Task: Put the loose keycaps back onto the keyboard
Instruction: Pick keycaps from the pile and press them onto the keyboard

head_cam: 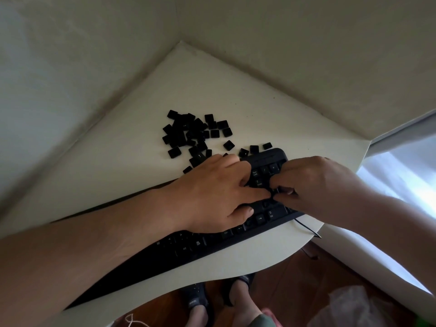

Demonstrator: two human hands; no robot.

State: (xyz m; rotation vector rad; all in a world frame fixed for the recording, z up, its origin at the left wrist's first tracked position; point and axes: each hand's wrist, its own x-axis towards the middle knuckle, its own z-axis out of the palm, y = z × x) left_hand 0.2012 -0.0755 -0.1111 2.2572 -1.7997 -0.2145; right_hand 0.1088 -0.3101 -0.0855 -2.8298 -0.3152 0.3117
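Note:
A black keyboard [212, 246] lies slantwise across a white corner table [205, 90]. Several loose black keycaps [188, 133] lie in a heap behind it, with a few strays near the keyboard's far end. My left hand [217, 194] rests flat on the keys by the number pad, its fingers stretched toward the right hand. My right hand [313, 185] is curled over the number pad and pinches a small black keycap [278, 190] between thumb and fingertips. The fingers hide the socket beneath it.
Two walls meet behind the table. The table's curved front edge [259, 267] runs just below the keyboard, and a thin black cable [306, 228] trails off at the right. Below are a wooden floor, my feet in dark shoes [198, 300] and a clear plastic bag [349, 308].

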